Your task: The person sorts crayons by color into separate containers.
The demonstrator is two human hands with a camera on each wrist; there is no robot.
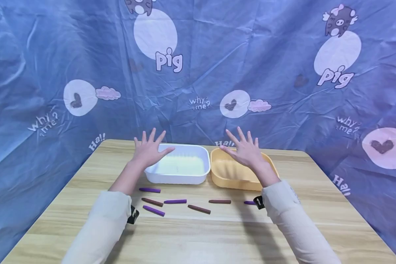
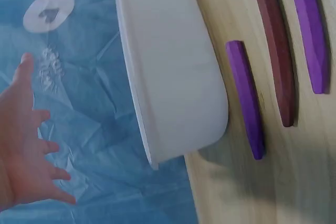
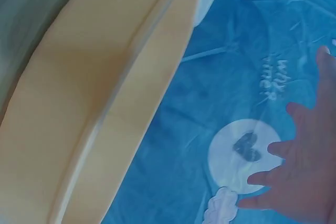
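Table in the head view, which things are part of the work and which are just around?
In the work:
left hand, open
right hand, open
white tub
yellow tub
purple sticks
brown sticks

Just around:
wooden table
blue pig-print cloth

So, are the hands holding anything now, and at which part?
Nothing is held. The left hand and right hand are raised with fingers spread above the white tray and yellow tray.

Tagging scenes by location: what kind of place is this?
Probably a makeshift recording setup, not a real home: a wooden table ringed by a cartoon-print blue sheet, with two tubs and sticks laid out.
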